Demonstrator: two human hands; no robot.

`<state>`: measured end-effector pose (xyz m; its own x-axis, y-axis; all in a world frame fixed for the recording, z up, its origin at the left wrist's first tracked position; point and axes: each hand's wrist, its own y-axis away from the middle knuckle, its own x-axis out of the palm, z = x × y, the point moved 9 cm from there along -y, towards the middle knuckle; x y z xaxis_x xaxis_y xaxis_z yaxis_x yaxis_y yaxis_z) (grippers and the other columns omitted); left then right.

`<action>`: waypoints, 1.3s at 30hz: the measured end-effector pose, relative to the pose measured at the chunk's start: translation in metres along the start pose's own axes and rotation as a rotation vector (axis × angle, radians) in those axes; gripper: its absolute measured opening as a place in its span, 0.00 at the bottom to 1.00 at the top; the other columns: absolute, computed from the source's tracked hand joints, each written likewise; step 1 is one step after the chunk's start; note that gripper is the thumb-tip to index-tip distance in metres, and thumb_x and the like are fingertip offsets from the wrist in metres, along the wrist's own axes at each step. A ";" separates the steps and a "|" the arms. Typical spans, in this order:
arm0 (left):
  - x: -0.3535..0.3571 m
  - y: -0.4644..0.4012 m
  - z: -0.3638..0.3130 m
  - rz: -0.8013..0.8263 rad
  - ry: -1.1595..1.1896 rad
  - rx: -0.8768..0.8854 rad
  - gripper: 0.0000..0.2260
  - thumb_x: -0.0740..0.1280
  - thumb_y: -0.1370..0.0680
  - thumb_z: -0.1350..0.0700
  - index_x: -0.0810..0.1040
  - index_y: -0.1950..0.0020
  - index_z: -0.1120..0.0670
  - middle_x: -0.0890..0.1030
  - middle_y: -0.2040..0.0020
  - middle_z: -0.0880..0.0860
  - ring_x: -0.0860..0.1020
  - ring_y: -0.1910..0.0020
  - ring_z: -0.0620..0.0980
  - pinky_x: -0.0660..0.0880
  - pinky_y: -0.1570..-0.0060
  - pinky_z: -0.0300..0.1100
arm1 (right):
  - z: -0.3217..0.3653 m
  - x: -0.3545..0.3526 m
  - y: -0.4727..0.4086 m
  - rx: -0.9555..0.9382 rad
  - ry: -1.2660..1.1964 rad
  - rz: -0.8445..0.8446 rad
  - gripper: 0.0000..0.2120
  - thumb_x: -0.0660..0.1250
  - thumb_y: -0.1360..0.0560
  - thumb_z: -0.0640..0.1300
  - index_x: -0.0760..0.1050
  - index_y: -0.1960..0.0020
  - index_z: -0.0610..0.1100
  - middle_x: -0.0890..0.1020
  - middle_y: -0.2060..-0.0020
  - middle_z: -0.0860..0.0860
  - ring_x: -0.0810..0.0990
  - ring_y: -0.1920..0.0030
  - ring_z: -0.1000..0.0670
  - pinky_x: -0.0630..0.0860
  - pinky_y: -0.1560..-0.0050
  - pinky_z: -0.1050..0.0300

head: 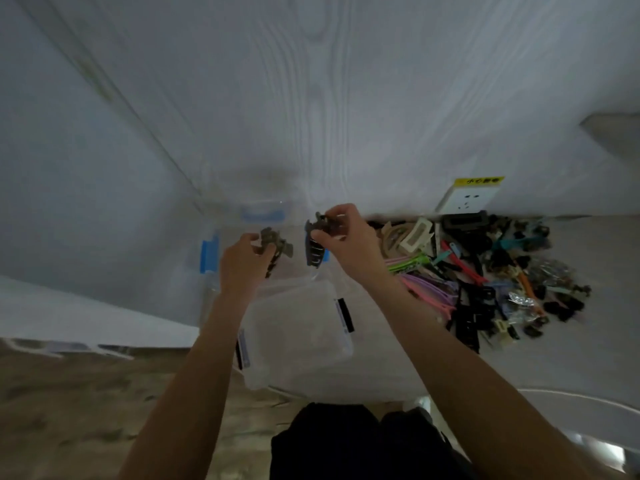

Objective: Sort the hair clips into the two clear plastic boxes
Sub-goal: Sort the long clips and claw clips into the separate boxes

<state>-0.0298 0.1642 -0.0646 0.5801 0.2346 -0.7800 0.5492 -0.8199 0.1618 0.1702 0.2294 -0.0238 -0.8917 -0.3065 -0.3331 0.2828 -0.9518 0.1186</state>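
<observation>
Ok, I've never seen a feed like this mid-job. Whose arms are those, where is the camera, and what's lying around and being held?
There is no machine: this is one wide-angle camera worn on a person's head, looking down at their bare arms. The left hand grips a brownish claw clip; the right hand pinches a dark claw clip. Both hang above a clear box with blue latches. A second clear box sits nearer the person. To the right lies a pile of mixed hair clips, below a wall socket.
</observation>
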 end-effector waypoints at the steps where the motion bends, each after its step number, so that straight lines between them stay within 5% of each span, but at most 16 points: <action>1: 0.002 -0.003 0.002 0.017 -0.013 0.003 0.16 0.65 0.23 0.52 0.74 0.39 0.59 0.82 0.47 0.59 0.81 0.49 0.56 0.75 0.46 0.47 | 0.006 0.010 -0.003 -0.039 0.079 0.013 0.17 0.73 0.30 0.43 0.71 0.46 0.41 0.81 0.53 0.47 0.79 0.56 0.51 0.73 0.57 0.62; 5: -0.003 -0.002 0.004 0.025 0.026 0.081 0.16 0.60 0.21 0.55 0.71 0.34 0.58 0.76 0.38 0.57 0.74 0.39 0.55 0.70 0.37 0.49 | 0.017 0.049 -0.011 -0.173 0.383 0.030 0.16 0.72 0.30 0.45 0.71 0.46 0.42 0.79 0.50 0.45 0.78 0.52 0.45 0.74 0.51 0.49; 9: -0.029 0.022 -0.029 -0.183 0.068 0.465 0.14 0.59 0.22 0.57 0.74 0.38 0.58 0.77 0.40 0.57 0.72 0.40 0.54 0.66 0.36 0.40 | 0.014 0.065 -0.019 -0.251 0.788 -0.007 0.17 0.70 0.30 0.46 0.72 0.43 0.43 0.75 0.44 0.44 0.72 0.44 0.42 0.69 0.45 0.49; 12: -0.030 0.054 -0.072 -0.262 0.115 0.732 0.12 0.60 0.23 0.59 0.77 0.42 0.59 0.78 0.44 0.57 0.72 0.44 0.50 0.63 0.39 0.30 | 0.009 0.050 -0.016 -0.269 0.675 0.011 0.19 0.70 0.30 0.45 0.73 0.41 0.43 0.74 0.42 0.42 0.72 0.43 0.41 0.70 0.43 0.48; 15: -0.009 0.070 -0.112 -0.143 0.258 0.819 0.10 0.61 0.24 0.61 0.77 0.44 0.58 0.80 0.47 0.55 0.74 0.47 0.46 0.68 0.44 0.32 | -0.003 0.002 -0.002 -0.327 0.624 -0.057 0.16 0.67 0.29 0.44 0.75 0.43 0.42 0.77 0.46 0.43 0.74 0.45 0.42 0.70 0.44 0.49; 19: 0.047 0.060 -0.157 0.126 0.419 0.725 0.09 0.62 0.24 0.56 0.79 0.47 0.55 0.81 0.51 0.51 0.77 0.56 0.44 0.74 0.55 0.35 | -0.056 -0.088 0.011 -0.124 0.600 -0.243 0.13 0.64 0.27 0.41 0.75 0.44 0.38 0.78 0.48 0.39 0.76 0.48 0.37 0.73 0.48 0.45; 22: 0.129 0.032 -0.166 0.380 0.246 0.463 0.16 0.65 0.25 0.53 0.73 0.38 0.56 0.78 0.43 0.55 0.76 0.45 0.51 0.75 0.47 0.45 | -0.118 -0.131 0.004 0.212 0.621 -0.203 0.24 0.67 0.26 0.44 0.66 0.33 0.39 0.72 0.38 0.39 0.70 0.37 0.39 0.68 0.39 0.46; 24: 0.172 0.018 -0.160 0.460 0.001 0.379 0.24 0.67 0.26 0.51 0.67 0.32 0.56 0.71 0.36 0.59 0.70 0.37 0.57 0.71 0.39 0.50 | -0.136 -0.139 -0.003 0.260 0.647 -0.144 0.29 0.68 0.26 0.46 0.61 0.30 0.40 0.70 0.35 0.39 0.67 0.34 0.40 0.66 0.36 0.48; 28: 0.210 0.003 -0.151 0.459 -0.113 0.308 0.29 0.69 0.28 0.47 0.66 0.32 0.56 0.70 0.34 0.60 0.68 0.35 0.60 0.70 0.39 0.54 | -0.145 -0.132 -0.019 0.253 0.607 -0.063 0.30 0.69 0.27 0.47 0.62 0.31 0.38 0.72 0.37 0.39 0.71 0.37 0.39 0.70 0.38 0.45; 39: 0.193 0.009 -0.166 0.290 -0.030 0.429 0.11 0.66 0.24 0.53 0.74 0.46 0.58 0.72 0.43 0.58 0.74 0.48 0.56 0.72 0.54 0.45 | -0.148 -0.147 -0.017 0.142 0.498 -0.191 0.21 0.73 0.32 0.46 0.70 0.43 0.43 0.75 0.48 0.43 0.75 0.49 0.44 0.73 0.53 0.49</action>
<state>0.1864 0.2888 -0.1134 0.6511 -0.0440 -0.7577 0.0685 -0.9908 0.1164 0.3493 0.2887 -0.1155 -0.6379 -0.1296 -0.7591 0.0513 -0.9907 0.1260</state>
